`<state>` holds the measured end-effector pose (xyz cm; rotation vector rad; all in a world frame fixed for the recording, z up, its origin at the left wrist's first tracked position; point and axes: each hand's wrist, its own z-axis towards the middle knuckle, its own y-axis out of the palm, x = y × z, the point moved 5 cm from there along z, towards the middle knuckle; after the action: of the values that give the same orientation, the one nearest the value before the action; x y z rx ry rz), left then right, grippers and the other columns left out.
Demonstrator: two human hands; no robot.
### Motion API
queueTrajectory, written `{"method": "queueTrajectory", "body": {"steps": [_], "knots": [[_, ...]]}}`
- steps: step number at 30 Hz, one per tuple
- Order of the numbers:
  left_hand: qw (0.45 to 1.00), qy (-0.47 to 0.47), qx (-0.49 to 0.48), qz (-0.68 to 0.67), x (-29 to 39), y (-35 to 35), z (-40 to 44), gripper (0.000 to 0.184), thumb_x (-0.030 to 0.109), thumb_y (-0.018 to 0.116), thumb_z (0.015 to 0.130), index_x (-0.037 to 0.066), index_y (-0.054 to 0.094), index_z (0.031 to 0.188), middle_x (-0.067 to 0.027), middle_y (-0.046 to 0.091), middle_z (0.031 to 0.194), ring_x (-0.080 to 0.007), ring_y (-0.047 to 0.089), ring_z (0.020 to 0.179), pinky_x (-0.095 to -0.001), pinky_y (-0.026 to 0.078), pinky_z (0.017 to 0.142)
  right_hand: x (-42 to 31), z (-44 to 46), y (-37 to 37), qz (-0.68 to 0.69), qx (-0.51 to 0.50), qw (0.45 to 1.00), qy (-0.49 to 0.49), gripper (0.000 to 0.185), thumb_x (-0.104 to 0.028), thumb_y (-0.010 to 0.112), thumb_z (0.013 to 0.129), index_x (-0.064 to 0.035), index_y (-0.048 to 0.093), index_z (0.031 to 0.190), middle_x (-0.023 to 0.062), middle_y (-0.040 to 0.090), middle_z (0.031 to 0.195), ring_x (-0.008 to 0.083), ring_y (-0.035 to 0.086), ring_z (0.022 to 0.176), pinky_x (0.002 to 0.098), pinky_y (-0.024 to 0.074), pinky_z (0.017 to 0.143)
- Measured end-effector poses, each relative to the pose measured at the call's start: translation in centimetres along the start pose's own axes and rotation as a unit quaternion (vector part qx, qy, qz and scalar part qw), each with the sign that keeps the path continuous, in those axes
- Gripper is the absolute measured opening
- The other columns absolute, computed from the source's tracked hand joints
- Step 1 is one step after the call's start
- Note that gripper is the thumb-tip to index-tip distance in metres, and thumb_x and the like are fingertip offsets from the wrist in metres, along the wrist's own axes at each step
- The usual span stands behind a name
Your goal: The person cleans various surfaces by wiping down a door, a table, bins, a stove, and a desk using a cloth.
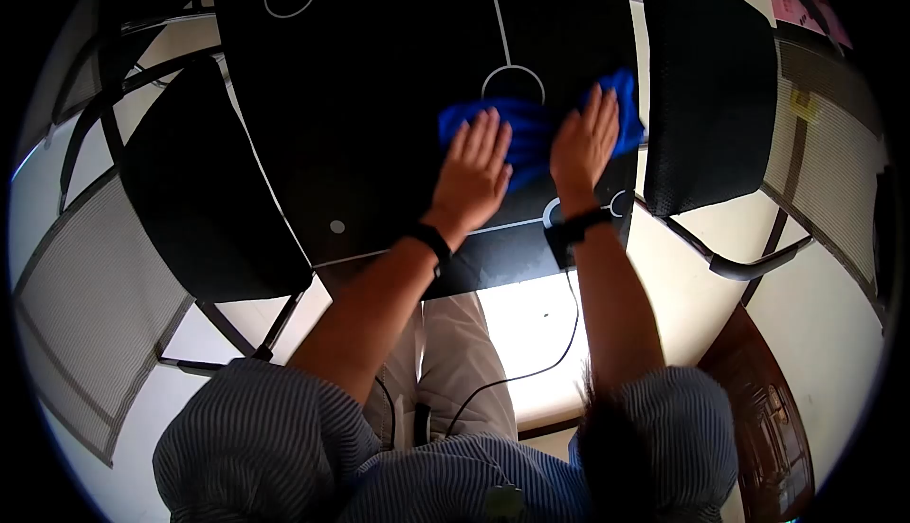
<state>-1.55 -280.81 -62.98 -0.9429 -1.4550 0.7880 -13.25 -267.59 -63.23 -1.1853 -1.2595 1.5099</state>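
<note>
A blue cloth (pixel 531 134) lies rumpled on the black table (pixel 379 125), close to its right edge. Flat on the cloth's left part rests my left hand (pixel 474 165), fingers stretched out and pointing away from me. My right hand (pixel 583 148) presses on the right part, its fingers extended and slightly apart. Between the two hands the fabric is drawn into folds. The cloth partly covers a white circle outline (pixel 513 68) on the tabletop. Both wrists wear dark bands.
Black chairs stand on the left (pixel 209 191) and right (pixel 706 96) of the table. White lines and circles mark its surface. A thin cable (pixel 517 378) hangs from near my right wrist down past my legs. A brown wooden door (pixel 768 419) is at lower right.
</note>
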Motion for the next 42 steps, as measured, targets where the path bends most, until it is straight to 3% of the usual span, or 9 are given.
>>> {"method": "queueTrajectory", "body": {"steps": [7,12,20,24,26,28,31,37,42], "knots": [[0.980,0.095,-0.159,-0.072,7.3,4.5,-13.1,0.057,0.033,0.042,0.101,0.002,0.034,0.148,-0.0171,0.028,0.156,-0.0290,0.025,0.145,-0.0432,0.018,0.118,6.6,-17.6,-2.5,0.000,-0.065,0.976,0.206,0.055,-0.025,0.035,0.102,-0.0058,0.022,0.152,0.0211,0.016,0.158,0.0389,0.017,0.146,0.0474,0.0141,0.118],[0.977,0.107,-0.160,-0.091,6.0,4.8,-17.7,0.057,0.035,0.042,0.101,0.004,0.034,0.148,-0.0167,0.027,0.156,-0.0268,0.025,0.145,-0.0415,0.019,0.119,6.3,-20.6,-1.0,-0.017,-0.048,0.973,0.225,0.058,-0.032,0.027,0.104,-0.0053,0.015,0.154,0.0223,0.005,0.160,0.0390,0.008,0.147,0.0510,0.0098,0.119],[0.980,-0.150,-0.036,-0.122,-0.1,1.4,-7.2,0.065,0.035,0.044,0.100,-0.001,0.023,0.150,-0.0257,0.017,0.156,-0.0365,0.018,0.146,-0.0465,0.016,0.119,-8.9,2.5,2.7,0.116,-0.003,0.989,-0.089,0.049,-0.014,0.054,0.093,0.0041,0.043,0.137,0.0268,0.041,0.143,0.0400,0.036,0.135,0.0484,0.0262,0.113],[0.966,-0.236,0.046,-0.096,-6.9,-2.3,-5.1,0.068,0.033,0.048,0.098,-0.003,0.022,0.149,-0.0278,0.013,0.156,-0.0397,0.015,0.146,-0.0484,0.014,0.119,-21.7,7.9,5.2,0.089,-0.016,0.964,-0.252,0.047,-0.026,0.045,0.099,0.0013,0.044,0.137,0.0221,0.041,0.145,0.0348,0.037,0.137,0.0460,0.0269,0.114],[0.965,-0.242,0.060,-0.084,-9.2,-2.9,-6.6,0.067,0.031,0.048,0.098,-0.004,0.022,0.149,-0.0281,0.012,0.156,-0.0399,0.015,0.146,-0.0494,0.013,0.119,-26.9,6.8,6.6,0.085,0.008,0.944,-0.320,0.047,-0.027,0.046,0.098,-0.0006,0.046,0.137,0.0180,0.043,0.144,0.0317,0.039,0.136,0.0435,0.0278,0.114],[0.965,-0.246,0.047,-0.078,-10.6,-3.3,-8.8,0.066,0.029,0.047,0.099,-0.004,0.021,0.149,-0.0286,0.009,0.157,-0.0420,0.013,0.146,-0.0514,0.013,0.118,-31.9,4.2,5.3,0.027,-0.109,0.903,-0.415,0.046,-0.027,0.047,0.098,-0.0003,0.050,0.135,0.0152,0.044,0.145,0.0298,0.038,0.136,0.0407,0.0281,0.114],[0.967,-0.247,0.006,-0.057,-10.4,-2.2,-14.2,0.065,0.028,0.046,0.098,-0.004,0.022,0.149,-0.0278,0.008,0.157,-0.0445,0.012,0.145,-0.0520,0.012,0.118,-34.3,-2.6,5.6,0.123,-0.112,0.862,-0.479,0.042,-0.015,0.047,0.096,-0.0004,0.050,0.135,0.0118,0.042,0.147,0.0262,0.036,0.138,0.0395,0.0238,0.118],[0.937,-0.306,-0.139,-0.095,-5.2,0.1,-24.5,0.067,0.027,0.045,0.097,-0.006,0.018,0.149,-0.0301,0.011,0.155,-0.0478,0.011,0.144,-0.0532,0.011,0.119,-33.4,-16.8,4.9,0.239,-0.281,0.754,-0.544,0.046,-0.015,0.048,0.096,-0.0005,0.045,0.139,0.0104,0.042,0.148,0.0224,0.034,0.140,0.0363,0.0239,0.119],[0.931,-0.317,-0.168,-0.060,-2.9,2.7,-28.9,0.068,0.027,0.045,0.097,-0.007,0.016,0.149,-0.0311,0.007,0.155,-0.0492,0.009,0.144,-0.0547,0.010,0.118,-31.0,-21.4,4.0,0.149,-0.212,0.738,-0.623,0.048,-0.014,0.041,0.096,-0.0056,0.041,0.143,0.0069,0.033,0.155,0.0205,0.028,0.143,0.0341,0.0181,0.120]]}}
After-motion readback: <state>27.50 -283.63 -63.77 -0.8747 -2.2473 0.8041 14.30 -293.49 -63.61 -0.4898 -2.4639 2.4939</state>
